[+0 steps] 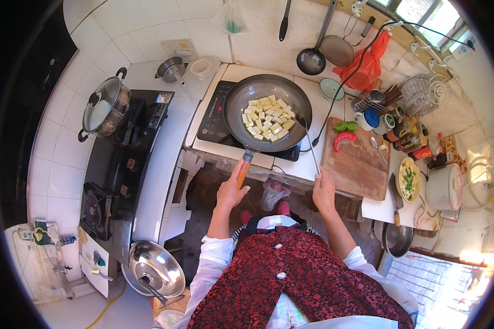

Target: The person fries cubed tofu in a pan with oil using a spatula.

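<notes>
My left hand [231, 190] grips the wooden handle [243, 174] of a dark wok [238, 111]. The wok sits on a black induction cooktop [214, 111] with lit red marks on its panel. Many pale cubes, probably tofu [267, 117], lie spread in shallow oil in the wok. In my right hand [324, 191] is the thin metal handle of a spatula [313, 148]. Its head rests inside the wok at the right side, by the cubes, and is hard to make out.
Right of the cooktop, a wooden cutting board [350, 172] bears a red pepper [344, 140], green pepper [345, 126] and spoon [378, 149]. Beyond are a cleaver [394, 193], a bowl of chopped food [408, 181] and several jars. A black cord [333, 98] hangs beside the wok. A lidded pot [106, 107] stands left.
</notes>
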`<action>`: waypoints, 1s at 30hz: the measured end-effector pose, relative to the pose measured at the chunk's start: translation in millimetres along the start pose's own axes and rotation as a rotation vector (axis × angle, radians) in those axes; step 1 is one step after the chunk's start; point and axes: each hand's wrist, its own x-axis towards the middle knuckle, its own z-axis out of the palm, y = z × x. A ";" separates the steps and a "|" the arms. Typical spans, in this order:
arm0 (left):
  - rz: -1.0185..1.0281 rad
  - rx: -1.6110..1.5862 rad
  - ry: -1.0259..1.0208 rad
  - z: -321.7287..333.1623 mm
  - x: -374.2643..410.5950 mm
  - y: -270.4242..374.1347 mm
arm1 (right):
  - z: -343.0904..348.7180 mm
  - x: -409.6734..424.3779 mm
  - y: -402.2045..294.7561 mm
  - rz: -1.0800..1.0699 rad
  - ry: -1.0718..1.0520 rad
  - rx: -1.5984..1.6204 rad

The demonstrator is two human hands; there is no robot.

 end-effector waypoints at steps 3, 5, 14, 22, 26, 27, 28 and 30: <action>-0.006 -0.001 -0.002 -0.7 -0.3 0.6 | -0.9 -0.4 -1.7 0.002 0.001 0.001; 0.000 -0.007 0.001 -0.2 -0.4 0.1 | -0.4 -0.5 -0.5 0.004 0.001 -0.006; 0.008 -0.012 0.004 0.7 0.5 -1.3 | -1.1 -0.5 -0.8 -0.012 0.000 -0.013; 0.020 -0.018 0.011 1.5 0.4 -2.4 | -2.0 -1.4 -3.0 -0.007 0.002 -0.010; 0.009 -0.015 0.004 0.3 0.2 -0.5 | -1.6 -1.5 -2.7 -0.002 -0.002 -0.009; 0.006 -0.011 0.003 -0.1 0.0 -0.2 | -1.6 -1.5 -2.9 -0.001 -0.004 -0.011; 0.005 -0.012 0.001 0.1 0.2 -0.5 | -1.8 -1.5 -3.1 -0.002 -0.006 -0.013; 0.004 -0.014 -0.002 0.8 0.8 -1.4 | -2.1 -1.4 -3.2 -0.004 -0.009 -0.017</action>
